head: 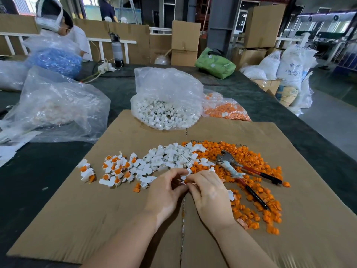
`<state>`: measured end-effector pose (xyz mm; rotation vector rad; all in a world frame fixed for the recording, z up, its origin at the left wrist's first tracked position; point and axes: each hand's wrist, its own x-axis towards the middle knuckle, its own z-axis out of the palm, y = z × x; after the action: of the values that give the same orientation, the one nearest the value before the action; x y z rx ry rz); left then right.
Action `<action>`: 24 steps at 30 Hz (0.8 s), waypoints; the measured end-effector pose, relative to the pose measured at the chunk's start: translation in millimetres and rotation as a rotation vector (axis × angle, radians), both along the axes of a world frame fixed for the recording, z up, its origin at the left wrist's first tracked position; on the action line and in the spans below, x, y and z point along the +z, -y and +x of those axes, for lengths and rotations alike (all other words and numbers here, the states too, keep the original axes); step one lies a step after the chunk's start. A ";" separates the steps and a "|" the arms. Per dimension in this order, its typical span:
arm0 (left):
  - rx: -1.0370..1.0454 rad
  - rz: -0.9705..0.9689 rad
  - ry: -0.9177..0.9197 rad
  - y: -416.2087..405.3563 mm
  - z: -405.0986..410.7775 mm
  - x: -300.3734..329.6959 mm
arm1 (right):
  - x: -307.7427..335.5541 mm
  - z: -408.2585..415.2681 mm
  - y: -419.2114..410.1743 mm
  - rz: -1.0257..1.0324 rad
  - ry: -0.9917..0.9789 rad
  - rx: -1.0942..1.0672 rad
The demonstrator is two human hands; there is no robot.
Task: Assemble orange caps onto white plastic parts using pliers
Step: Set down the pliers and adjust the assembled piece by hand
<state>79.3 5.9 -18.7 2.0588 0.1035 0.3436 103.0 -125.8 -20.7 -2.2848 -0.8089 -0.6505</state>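
Cap (185, 181) + white part (183, 177) pinched betw. my L hand (166, 192) & R hand (209, 194); pliers (243, 174) lie untouched just R of them.

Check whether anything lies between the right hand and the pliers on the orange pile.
Nothing visible blocks the way. The pliers lie on top of the loose orange caps, just beyond the right hand, uncovered. Both hands, the left hand too, are busy pinching small parts between them.
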 end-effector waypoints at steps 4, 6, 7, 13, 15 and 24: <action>-0.021 -0.017 -0.024 2.0 -0.8 -0.3 | -1.5 2.3 -0.8 -0.015 -0.014 -0.009; -0.022 -0.015 -0.021 2.7 -1.0 -0.2 | -1.5 1.7 -1.8 -0.054 -0.007 -0.024; -0.022 -0.019 -0.014 2.8 -0.9 -0.1 | -1.3 1.0 -2.0 -0.067 0.001 -0.034; 0.039 -0.108 -0.003 4.3 -1.8 5.4 | -4.1 2.3 -1.2 0.012 0.025 -0.171; 0.095 -0.093 0.031 -3.9 -1.5 12.5 | -5.5 2.7 -1.3 0.029 0.014 -0.243; 0.541 0.481 -0.163 -82.1 14.1 23.9 | -6.8 2.8 -2.4 0.062 0.023 -0.463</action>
<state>93.4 87.9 5.3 2.5140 0.7480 0.5720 105.8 -123.4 -27.5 -2.4259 -0.2579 -0.8905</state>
